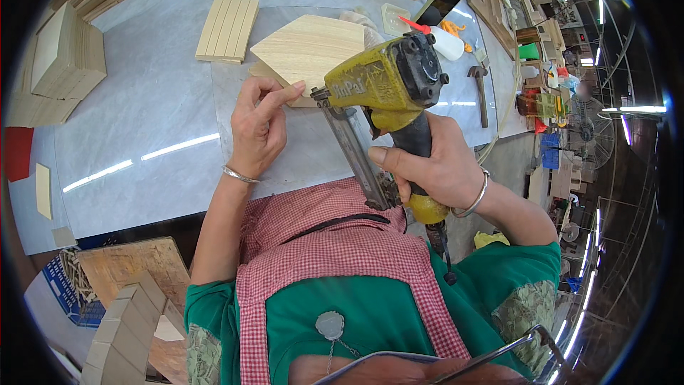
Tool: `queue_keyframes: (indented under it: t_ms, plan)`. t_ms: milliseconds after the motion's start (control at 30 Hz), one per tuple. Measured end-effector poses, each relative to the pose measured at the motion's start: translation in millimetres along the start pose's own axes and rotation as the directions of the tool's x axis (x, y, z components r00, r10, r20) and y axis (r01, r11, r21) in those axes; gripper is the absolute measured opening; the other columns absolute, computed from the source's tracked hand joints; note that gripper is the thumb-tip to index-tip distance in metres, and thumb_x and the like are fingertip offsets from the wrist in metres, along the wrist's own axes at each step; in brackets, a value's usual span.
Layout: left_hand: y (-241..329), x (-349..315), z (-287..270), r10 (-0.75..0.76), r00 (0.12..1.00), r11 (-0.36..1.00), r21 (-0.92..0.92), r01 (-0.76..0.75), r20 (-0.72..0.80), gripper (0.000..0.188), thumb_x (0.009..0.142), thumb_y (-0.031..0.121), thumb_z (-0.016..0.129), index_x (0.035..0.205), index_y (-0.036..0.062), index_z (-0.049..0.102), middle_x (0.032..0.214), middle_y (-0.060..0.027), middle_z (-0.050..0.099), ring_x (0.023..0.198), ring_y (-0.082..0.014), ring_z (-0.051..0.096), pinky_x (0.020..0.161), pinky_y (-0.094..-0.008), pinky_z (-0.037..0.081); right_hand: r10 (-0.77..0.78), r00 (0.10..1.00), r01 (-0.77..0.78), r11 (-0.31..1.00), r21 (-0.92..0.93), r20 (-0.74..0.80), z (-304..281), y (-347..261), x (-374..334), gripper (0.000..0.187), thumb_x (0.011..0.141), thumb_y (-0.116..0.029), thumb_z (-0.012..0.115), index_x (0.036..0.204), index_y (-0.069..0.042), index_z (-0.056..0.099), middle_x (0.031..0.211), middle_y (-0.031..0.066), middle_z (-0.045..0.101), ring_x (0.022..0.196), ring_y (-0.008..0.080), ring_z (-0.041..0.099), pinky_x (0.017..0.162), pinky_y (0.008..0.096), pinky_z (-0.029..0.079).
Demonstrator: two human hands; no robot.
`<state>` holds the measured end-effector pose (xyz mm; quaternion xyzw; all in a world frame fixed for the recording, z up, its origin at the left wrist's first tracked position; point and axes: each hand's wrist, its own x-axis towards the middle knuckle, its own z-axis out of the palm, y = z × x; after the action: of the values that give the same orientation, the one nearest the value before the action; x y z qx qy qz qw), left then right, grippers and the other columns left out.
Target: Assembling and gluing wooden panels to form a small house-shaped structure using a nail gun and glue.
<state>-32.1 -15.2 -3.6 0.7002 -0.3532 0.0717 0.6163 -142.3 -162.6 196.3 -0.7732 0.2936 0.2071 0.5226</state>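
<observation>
A pale wooden panel with a pointed left end lies on the table in front of me, with more wood showing beneath its near edge. My left hand is at that near edge, its thumb pressed on the wood and the other fingers curled in, partly hidden. My right hand is wrapped round the black grip of a yellow pneumatic nail gun. The gun's nose stands right by the panel's near edge, close to my left thumb; whether it touches the wood I cannot tell.
Several slim wooden strips lie left of the panel. Wood stacks stand at the left and far edges. At the right are a phone, a white bottle with a red nozzle and a hammer. Stacked blocks stand lower left.
</observation>
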Motion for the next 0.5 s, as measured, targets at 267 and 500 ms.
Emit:
queue_keyframes:
  t_ms: [267, 500]
  plan:
    - [0.3, 3.3, 0.5, 0.030, 0.999, 0.999, 0.014, -0.030, -0.020, 0.049, 0.067, -0.016, 0.051, 0.104, 0.0113, 0.069, 0.080, -0.0072, 0.051, 0.072, -0.0197, 0.051, 0.062, -0.0293, 0.044, -0.032, 0.999, 0.031, 0.999, -0.038, -0.019, 0.8, -2.9, -1.6, 0.035, 0.082, -0.017, 0.067, 0.100, 0.010, 0.053, 0.062, 0.0046, 0.059, 0.049, 0.0084, 0.055, 0.046, 0.0253, 0.045]
    - [1.3, 1.7, 0.1, 0.038, 0.999, 0.999, 0.019, -0.037, -0.024, 0.051, 0.065, -0.016, 0.051, 0.103, 0.0117, 0.070, 0.082, -0.0077, 0.051, 0.074, -0.0202, 0.052, 0.062, -0.0290, 0.045, 0.004, 1.000, -0.007, 0.992, -0.127, -0.026, 0.6, -7.8, -2.7, 0.036, 0.082, -0.016, 0.066, 0.102, 0.011, 0.053, 0.062, 0.0051, 0.059, 0.048, 0.0087, 0.055, 0.045, 0.0254, 0.045]
